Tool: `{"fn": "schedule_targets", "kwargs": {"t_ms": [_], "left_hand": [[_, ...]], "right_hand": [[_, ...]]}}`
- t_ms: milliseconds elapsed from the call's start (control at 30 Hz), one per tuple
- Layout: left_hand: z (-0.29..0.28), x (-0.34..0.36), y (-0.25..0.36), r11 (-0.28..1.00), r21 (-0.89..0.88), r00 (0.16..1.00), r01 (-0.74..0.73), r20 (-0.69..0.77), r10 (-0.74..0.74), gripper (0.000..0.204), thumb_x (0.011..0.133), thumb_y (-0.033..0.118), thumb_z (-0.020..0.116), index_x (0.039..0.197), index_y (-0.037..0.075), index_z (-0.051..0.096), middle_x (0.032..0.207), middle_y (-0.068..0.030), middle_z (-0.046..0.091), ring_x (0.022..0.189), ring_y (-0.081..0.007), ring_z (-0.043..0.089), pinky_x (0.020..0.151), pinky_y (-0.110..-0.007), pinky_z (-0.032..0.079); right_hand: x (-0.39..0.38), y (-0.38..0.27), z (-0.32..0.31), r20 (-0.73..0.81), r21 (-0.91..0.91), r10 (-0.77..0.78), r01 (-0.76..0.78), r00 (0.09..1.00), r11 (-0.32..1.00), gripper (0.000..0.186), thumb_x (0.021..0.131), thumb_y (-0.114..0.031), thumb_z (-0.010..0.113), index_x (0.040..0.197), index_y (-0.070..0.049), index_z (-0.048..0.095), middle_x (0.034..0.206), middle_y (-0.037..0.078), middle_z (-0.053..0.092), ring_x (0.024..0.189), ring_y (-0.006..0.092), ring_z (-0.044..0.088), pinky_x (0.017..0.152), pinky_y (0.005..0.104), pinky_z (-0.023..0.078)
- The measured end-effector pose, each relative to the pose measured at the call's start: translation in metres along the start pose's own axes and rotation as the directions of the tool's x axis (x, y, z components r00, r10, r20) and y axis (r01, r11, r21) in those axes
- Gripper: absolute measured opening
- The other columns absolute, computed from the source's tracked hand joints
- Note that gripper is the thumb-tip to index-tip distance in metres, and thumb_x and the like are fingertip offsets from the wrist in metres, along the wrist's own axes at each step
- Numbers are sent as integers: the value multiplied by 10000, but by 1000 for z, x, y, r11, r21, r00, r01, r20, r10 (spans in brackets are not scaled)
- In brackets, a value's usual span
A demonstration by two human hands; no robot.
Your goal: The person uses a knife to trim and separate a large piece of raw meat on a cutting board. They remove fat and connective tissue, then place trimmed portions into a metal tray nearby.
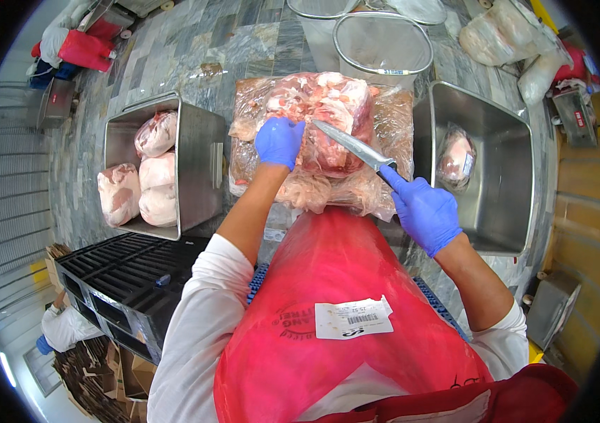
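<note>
A large slab of raw pink meat (338, 123) lies on crumpled plastic wrapping (391, 127) in the middle. My left hand (279, 141), in a blue glove, grips the near left of the meat with its fingers curled. My right hand (423, 211), also gloved in blue, holds the black handle of a long knife (345, 141), whose blade points up-left over the meat, its tip close to my left fingers. Below the meat, my red plastic apron (300, 268) with a white label covers my front.
Steel tubs flank me: one (201, 155) holds several pale meat pieces, the other (504, 211) a wrapped piece. Mesh-lined bins (381, 53) stand beyond. Black pallets (124, 268) and cardboard (116, 374) lie lower left. Co-workers appear upper left (85, 49) and lower left (67, 324).
</note>
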State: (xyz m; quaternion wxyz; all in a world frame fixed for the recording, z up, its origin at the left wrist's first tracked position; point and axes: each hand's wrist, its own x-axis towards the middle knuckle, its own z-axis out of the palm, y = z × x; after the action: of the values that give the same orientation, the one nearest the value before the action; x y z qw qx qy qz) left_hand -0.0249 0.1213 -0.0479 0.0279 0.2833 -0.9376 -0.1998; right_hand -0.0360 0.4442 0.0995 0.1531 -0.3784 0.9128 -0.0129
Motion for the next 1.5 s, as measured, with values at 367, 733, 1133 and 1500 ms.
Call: {"fn": "schedule_targets", "kwargs": {"t_ms": [367, 733, 1133, 1500], "left_hand": [[29, 3, -35, 860, -510, 994, -15, -101, -43, 262, 850, 256, 734, 892, 7, 800, 849, -178, 775, 737, -267, 747, 729, -372, 572], [7, -12, -10, 980, -195, 998, -42, -64, 30, 380, 867, 397, 764, 980, 37, 814, 873, -191, 762, 800, -351, 743, 770, -431, 582], [31, 8, 8, 998, -67, 992, -8, -129, -1, 289, 869, 343, 667, 835, 87, 797, 821, -213, 725, 753, -402, 713, 719, -475, 564], [30, 3, 12, 979, 185, 984, -86, -138, 113, 329, 879, 366, 679, 848, 58, 791, 841, -202, 738, 785, -385, 723, 741, -482, 567]], "right_hand": [[-7, -1, 1, -72, 0, -50, 50, 996, 999, 656, 892, -73, 593, 1527, -225, 529, 768, 131, 639, 628, 297, 673, 524, 437, 531], [-6, 4, 9, -102, 26, -42, 45, 994, 999, 585, 964, -186, 632, 1531, -276, 524, 771, 130, 609, 594, 297, 642, 519, 435, 516], [-11, -2, 10, -136, 59, -14, 22, 991, 998, 586, 966, -157, 606, 1534, -284, 534, 771, 137, 602, 561, 294, 628, 504, 428, 513], [-15, -5, 11, -153, 87, 12, 1, 988, 996, 595, 956, -150, 605, 1533, -279, 537, 758, 131, 599, 542, 292, 621, 488, 438, 510]]}}
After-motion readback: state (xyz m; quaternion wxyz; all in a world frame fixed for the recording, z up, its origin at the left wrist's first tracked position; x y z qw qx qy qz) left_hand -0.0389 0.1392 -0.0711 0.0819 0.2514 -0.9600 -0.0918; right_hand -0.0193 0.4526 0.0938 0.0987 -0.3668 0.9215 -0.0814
